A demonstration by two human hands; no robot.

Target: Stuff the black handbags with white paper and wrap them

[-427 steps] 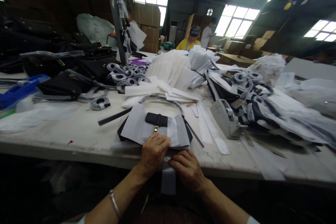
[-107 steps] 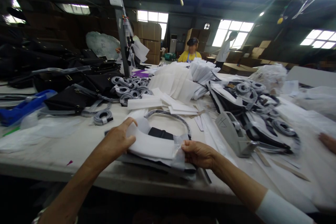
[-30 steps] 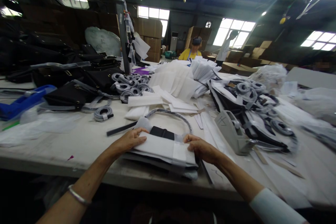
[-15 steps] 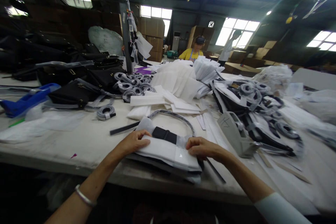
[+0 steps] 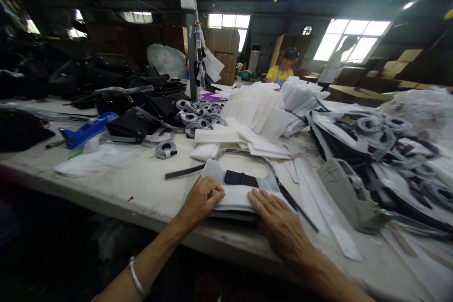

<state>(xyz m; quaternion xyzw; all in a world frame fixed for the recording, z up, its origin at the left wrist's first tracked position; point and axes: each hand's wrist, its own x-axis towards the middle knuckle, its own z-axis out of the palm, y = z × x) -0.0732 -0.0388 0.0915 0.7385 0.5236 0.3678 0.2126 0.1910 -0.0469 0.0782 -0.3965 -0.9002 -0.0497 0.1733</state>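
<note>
A black bag (image 5: 230, 215) lies at the table's front edge, partly hidden under a folded white foam sheet (image 5: 235, 197). Its wrapped handle (image 5: 264, 159) arches away from me, and a black strap piece (image 5: 241, 179) shows between clear wrapping. My left hand (image 5: 201, 199) is closed at the sheet's left end, thumb and fingertips pinching its edge. Flat on the right part of the sheet rests my right hand (image 5: 279, 219), fingers stretched out and pressing down. That palm covers the right end of the bag.
Beyond the bag is a heap of white foam sheets (image 5: 255, 108), with coiled wrapped straps (image 5: 201, 115) beside it. A grey tape dispenser (image 5: 348, 198) stands right, a blue dispenser (image 5: 87, 130) left. Black bags (image 5: 130, 122) are piled left. A person in yellow (image 5: 281, 73) is across the table.
My right hand has gone from gripping the sheet's right edge to lying flat on top of it. My left hand stays at the left end. The view has swung left.
</note>
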